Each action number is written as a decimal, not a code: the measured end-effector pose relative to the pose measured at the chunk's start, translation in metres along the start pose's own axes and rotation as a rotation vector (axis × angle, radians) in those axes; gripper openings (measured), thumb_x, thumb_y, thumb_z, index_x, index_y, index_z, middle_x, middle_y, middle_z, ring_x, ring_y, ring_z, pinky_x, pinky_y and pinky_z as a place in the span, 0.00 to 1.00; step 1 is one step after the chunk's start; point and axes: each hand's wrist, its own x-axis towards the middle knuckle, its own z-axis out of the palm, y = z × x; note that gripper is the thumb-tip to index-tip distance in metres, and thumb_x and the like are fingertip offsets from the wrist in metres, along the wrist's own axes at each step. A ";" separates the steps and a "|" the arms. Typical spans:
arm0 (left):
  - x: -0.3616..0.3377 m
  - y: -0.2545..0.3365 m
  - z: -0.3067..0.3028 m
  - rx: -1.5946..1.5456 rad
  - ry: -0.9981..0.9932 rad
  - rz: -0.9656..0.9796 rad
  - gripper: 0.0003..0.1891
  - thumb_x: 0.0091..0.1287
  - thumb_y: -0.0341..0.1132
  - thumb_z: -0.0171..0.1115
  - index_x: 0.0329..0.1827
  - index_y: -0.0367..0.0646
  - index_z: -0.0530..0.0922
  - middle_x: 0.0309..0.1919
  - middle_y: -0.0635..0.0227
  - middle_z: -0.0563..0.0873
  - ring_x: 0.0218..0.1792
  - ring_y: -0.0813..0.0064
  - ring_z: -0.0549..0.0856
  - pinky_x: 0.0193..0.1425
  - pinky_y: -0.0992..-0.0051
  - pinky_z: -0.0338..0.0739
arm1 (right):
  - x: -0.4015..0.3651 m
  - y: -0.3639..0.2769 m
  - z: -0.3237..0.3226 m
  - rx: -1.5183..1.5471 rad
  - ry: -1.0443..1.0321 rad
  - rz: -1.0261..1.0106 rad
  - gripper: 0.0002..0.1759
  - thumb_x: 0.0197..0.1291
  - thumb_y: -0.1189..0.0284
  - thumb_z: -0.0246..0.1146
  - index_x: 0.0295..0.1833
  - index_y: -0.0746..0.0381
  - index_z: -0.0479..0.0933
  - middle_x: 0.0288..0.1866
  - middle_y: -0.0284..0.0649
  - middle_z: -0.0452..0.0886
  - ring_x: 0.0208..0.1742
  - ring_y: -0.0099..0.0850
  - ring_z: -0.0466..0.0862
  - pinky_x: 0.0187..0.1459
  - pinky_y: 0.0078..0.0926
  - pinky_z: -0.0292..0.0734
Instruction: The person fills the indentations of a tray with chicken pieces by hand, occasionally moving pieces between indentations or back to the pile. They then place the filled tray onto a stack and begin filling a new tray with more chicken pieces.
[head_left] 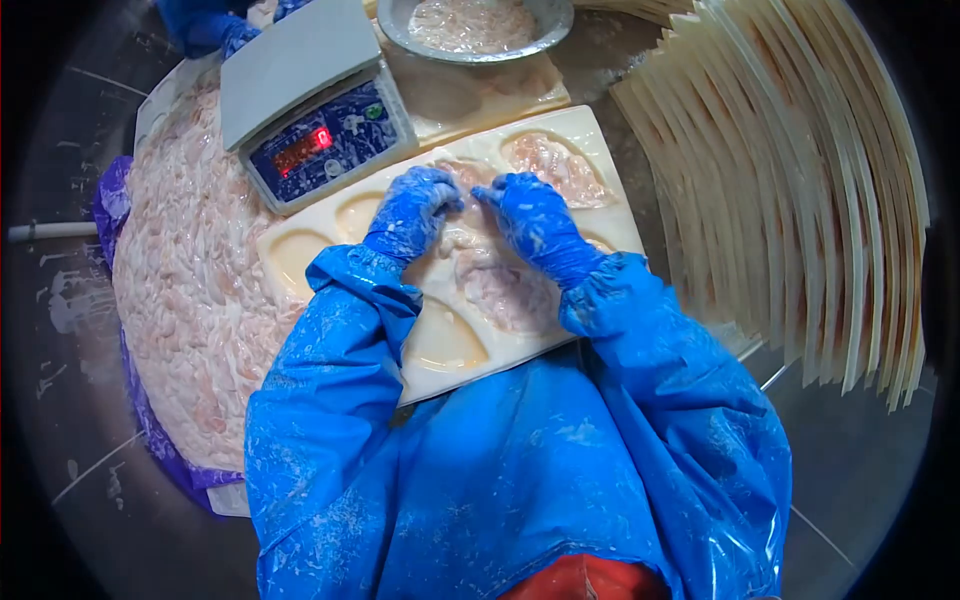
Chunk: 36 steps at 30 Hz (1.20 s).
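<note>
Large meat heap (185, 300) beyond the tray's left edge; stack of thin trays (770, 200) beyond its right. Moulded tray (622, 225): meat lies in the hollow at the far right corner and in one along the near edge. Scale (330, 135) beside the far edge, leftward. Left hand (412, 215) and right hand (540, 228) meet near mid far edge, fingers curled at a meat portion (468, 238); cannot tell whether they pinch or only press. Judgement: press evenly, keep strands inside the hollow's rim.
</note>
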 end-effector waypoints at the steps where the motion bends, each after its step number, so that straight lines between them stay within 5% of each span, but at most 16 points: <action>1: 0.000 -0.002 -0.007 0.047 0.015 0.002 0.05 0.48 0.27 0.63 0.29 0.44 0.81 0.33 0.61 0.83 0.38 0.57 0.80 0.44 0.63 0.75 | -0.001 0.002 0.007 -0.164 -0.199 0.003 0.14 0.56 0.70 0.60 0.48 0.54 0.82 0.36 0.45 0.78 0.39 0.46 0.78 0.40 0.42 0.74; 4: -0.020 0.000 -0.001 0.110 0.067 0.025 0.06 0.48 0.27 0.63 0.31 0.44 0.81 0.35 0.61 0.82 0.41 0.55 0.80 0.48 0.62 0.74 | -0.025 0.002 -0.017 -0.029 -0.367 0.131 0.18 0.57 0.70 0.59 0.55 0.54 0.78 0.41 0.45 0.78 0.41 0.45 0.77 0.42 0.41 0.73; 5: -0.027 0.003 -0.001 0.180 -0.026 -0.047 0.08 0.50 0.29 0.64 0.35 0.45 0.82 0.39 0.59 0.83 0.45 0.55 0.79 0.53 0.61 0.72 | -0.026 -0.006 -0.022 0.134 -0.089 -0.021 0.18 0.58 0.69 0.59 0.55 0.54 0.79 0.40 0.45 0.79 0.41 0.45 0.77 0.43 0.41 0.73; 8: -0.027 0.036 -0.008 0.108 0.135 -0.191 0.10 0.54 0.31 0.66 0.40 0.46 0.83 0.42 0.58 0.82 0.49 0.56 0.79 0.58 0.61 0.70 | -0.022 -0.024 -0.012 0.099 0.082 -0.111 0.15 0.58 0.68 0.59 0.50 0.54 0.82 0.37 0.46 0.79 0.39 0.46 0.77 0.42 0.42 0.73; 10: -0.038 0.047 -0.003 0.101 0.063 -0.226 0.12 0.56 0.34 0.67 0.43 0.47 0.83 0.43 0.57 0.82 0.49 0.55 0.79 0.56 0.60 0.72 | -0.034 -0.024 -0.007 0.080 0.085 -0.091 0.11 0.57 0.68 0.59 0.45 0.55 0.83 0.36 0.45 0.79 0.38 0.45 0.78 0.40 0.42 0.73; 12: -0.057 0.044 0.010 0.092 -0.020 -0.234 0.11 0.56 0.33 0.66 0.43 0.46 0.83 0.42 0.56 0.82 0.47 0.54 0.80 0.53 0.60 0.74 | -0.035 -0.017 0.003 -0.066 -0.284 -0.085 0.10 0.56 0.68 0.60 0.43 0.55 0.81 0.36 0.43 0.79 0.39 0.44 0.78 0.39 0.41 0.73; 18: -0.056 0.046 0.019 0.013 0.022 -0.278 0.10 0.57 0.25 0.63 0.42 0.43 0.82 0.41 0.57 0.82 0.42 0.55 0.83 0.48 0.64 0.78 | -0.050 -0.030 0.018 0.011 -0.090 -0.156 0.08 0.56 0.71 0.58 0.40 0.57 0.80 0.34 0.41 0.78 0.38 0.42 0.79 0.39 0.39 0.73; 20: -0.051 0.051 0.020 -0.031 0.060 -0.315 0.11 0.57 0.22 0.61 0.42 0.42 0.81 0.40 0.56 0.82 0.42 0.55 0.83 0.47 0.64 0.78 | -0.061 -0.028 0.041 0.401 -0.195 0.168 0.10 0.56 0.71 0.58 0.42 0.59 0.79 0.34 0.42 0.78 0.39 0.41 0.79 0.41 0.39 0.74; 21: -0.054 0.048 0.026 0.068 0.065 -0.304 0.11 0.57 0.20 0.58 0.42 0.42 0.80 0.39 0.56 0.81 0.41 0.56 0.83 0.46 0.65 0.78 | -0.064 -0.025 0.036 -0.005 -0.224 0.006 0.12 0.55 0.71 0.58 0.45 0.60 0.79 0.36 0.43 0.78 0.40 0.42 0.79 0.42 0.38 0.75; 24: -0.059 0.046 0.027 0.060 0.096 -0.351 0.10 0.57 0.21 0.57 0.40 0.41 0.80 0.38 0.55 0.81 0.40 0.55 0.83 0.46 0.65 0.78 | -0.053 -0.048 -0.024 0.059 -0.092 -0.202 0.11 0.55 0.72 0.59 0.44 0.59 0.79 0.37 0.44 0.78 0.40 0.43 0.79 0.42 0.38 0.75; 26: -0.055 0.065 0.004 0.040 0.130 -0.452 0.08 0.57 0.21 0.58 0.38 0.40 0.81 0.37 0.57 0.82 0.39 0.58 0.84 0.46 0.67 0.78 | -0.053 -0.041 -0.040 0.009 -0.213 -0.066 0.12 0.56 0.74 0.59 0.47 0.58 0.80 0.39 0.45 0.78 0.43 0.44 0.79 0.45 0.37 0.76; 28: -0.046 0.106 -0.021 -0.147 0.337 -0.633 0.08 0.57 0.21 0.59 0.38 0.40 0.82 0.37 0.60 0.83 0.39 0.62 0.84 0.46 0.69 0.78 | -0.063 -0.020 -0.044 0.168 0.060 -0.012 0.15 0.57 0.77 0.59 0.51 0.56 0.80 0.42 0.45 0.79 0.46 0.44 0.79 0.48 0.36 0.76; 29: -0.046 0.114 -0.014 -0.111 0.385 -0.364 0.10 0.57 0.20 0.59 0.39 0.40 0.82 0.38 0.62 0.84 0.41 0.66 0.84 0.48 0.71 0.78 | -0.071 -0.014 -0.045 0.170 0.048 -0.012 0.15 0.57 0.77 0.59 0.51 0.56 0.80 0.42 0.45 0.79 0.46 0.44 0.79 0.48 0.36 0.76; 32: -0.094 0.086 0.070 0.122 0.031 -0.360 0.08 0.60 0.26 0.63 0.42 0.41 0.84 0.41 0.62 0.84 0.48 0.62 0.82 0.52 0.66 0.76 | -0.073 -0.015 -0.033 0.333 -0.141 0.075 0.18 0.57 0.78 0.60 0.54 0.56 0.79 0.45 0.45 0.79 0.49 0.44 0.79 0.51 0.37 0.75; 36: -0.115 0.127 0.003 0.301 0.264 -0.379 0.16 0.60 0.31 0.65 0.53 0.45 0.81 0.51 0.61 0.81 0.51 0.61 0.80 0.56 0.63 0.72 | -0.074 -0.038 -0.025 0.236 -0.171 0.025 0.17 0.57 0.77 0.59 0.53 0.57 0.80 0.45 0.45 0.80 0.48 0.44 0.79 0.51 0.37 0.74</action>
